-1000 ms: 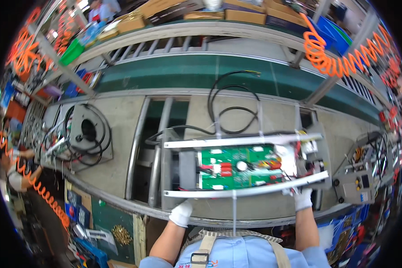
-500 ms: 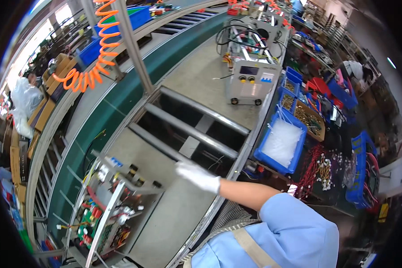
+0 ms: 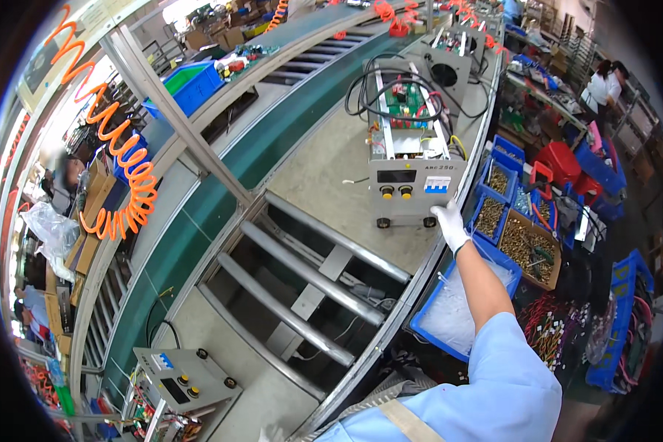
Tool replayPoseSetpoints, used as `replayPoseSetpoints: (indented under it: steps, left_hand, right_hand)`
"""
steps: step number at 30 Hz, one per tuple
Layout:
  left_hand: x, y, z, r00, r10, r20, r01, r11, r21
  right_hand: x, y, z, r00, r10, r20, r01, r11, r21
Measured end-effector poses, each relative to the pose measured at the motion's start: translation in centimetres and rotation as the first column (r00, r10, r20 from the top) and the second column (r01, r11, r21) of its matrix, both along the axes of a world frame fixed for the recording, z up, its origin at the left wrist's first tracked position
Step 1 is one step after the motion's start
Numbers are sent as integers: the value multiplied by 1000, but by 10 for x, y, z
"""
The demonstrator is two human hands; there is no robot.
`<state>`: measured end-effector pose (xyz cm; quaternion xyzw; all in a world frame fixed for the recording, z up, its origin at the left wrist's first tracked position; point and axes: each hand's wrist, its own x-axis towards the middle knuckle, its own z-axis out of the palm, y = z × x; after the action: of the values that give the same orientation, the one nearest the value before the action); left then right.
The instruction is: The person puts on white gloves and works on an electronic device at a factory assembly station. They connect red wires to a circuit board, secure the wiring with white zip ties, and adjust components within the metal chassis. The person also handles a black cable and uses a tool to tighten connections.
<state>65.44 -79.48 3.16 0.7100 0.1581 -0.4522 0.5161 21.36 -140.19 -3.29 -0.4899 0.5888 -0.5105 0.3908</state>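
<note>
My right hand [image 3: 451, 226], in a white glove, reaches to the lower right edge of a grey welding machine [image 3: 412, 199] and takes hold of the front panel there. That machine stands upright on the bench with its top uncovered, showing a green circuit board, and a black cable lies looped over it. A second open welding machine [image 3: 188, 379] sits at the near left, its panel with two yellow-ringed knobs tilted in view. Close to it, at the bottom edge, a bit of white glove shows my left hand [image 3: 272, 433]; its fingers are not clear.
Metal rollers [image 3: 313, 272] cross a gap between the two machines. Along the right stand a blue bin of clear plastic pieces [image 3: 457, 302] and a box of brass-coloured fittings [image 3: 527, 250]. A green conveyor belt [image 3: 221, 191] curves past on the left, beside a metal post [image 3: 177, 118].
My right hand has moved from above the rollers up and right to the far welding machine. My view has shifted, and the near machine's front panel now shows.
</note>
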Motion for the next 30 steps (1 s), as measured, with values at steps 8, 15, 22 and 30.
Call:
replayPoseSetpoints:
  steps: [8,15,22,30]
  left_hand:
    - [-25,-29,-39,606,-683,406,577,730,367]
    - [-28,-1,-63,600,-711,367,620,703,348]
    - [-20,-80,27,582,-594,556,698,716,34]
    - [-81,-159,105,351,-303,886,770,632,-89]
  right_hand:
    - [59,54,23,996,-4,-90,13,995,98]
    - [132,167,62,945,230,-232,-178,958,224]
    - [209,269,32,910,326,-256,-275,937,217]
    - [203,329,38,525,798,-297,-822,566,68]
